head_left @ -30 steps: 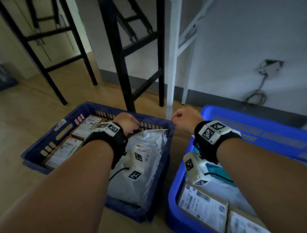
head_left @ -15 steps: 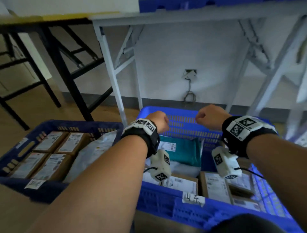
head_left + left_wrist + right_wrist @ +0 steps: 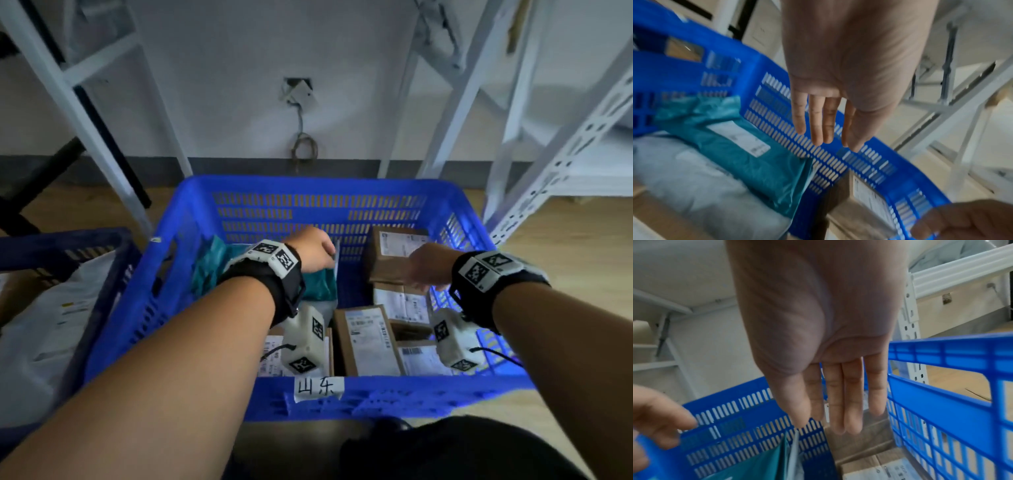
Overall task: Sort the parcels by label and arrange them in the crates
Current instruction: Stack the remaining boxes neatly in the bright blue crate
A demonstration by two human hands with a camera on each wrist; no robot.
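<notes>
White tape tag (image 3: 318, 388) on near wall of blue crate (image 3: 376, 397): handwritten "山东". Shipping labels on boxes (image 3: 368, 334) inside crate and on teal bag (image 3: 740, 138): print too small, blurred, unreadable. Wrist bands (image 3: 274, 258) carry black-white square markers, no text.

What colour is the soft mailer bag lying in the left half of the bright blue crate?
Teal green mailer bag with a white label; the left wrist view shows it best.

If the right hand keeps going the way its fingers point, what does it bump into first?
Probably the cardboard box standing in the blue crate. The right hand is open, fingers straight, aimed down at it. Depth is unclear, so the crate's far wall could come first.
</notes>
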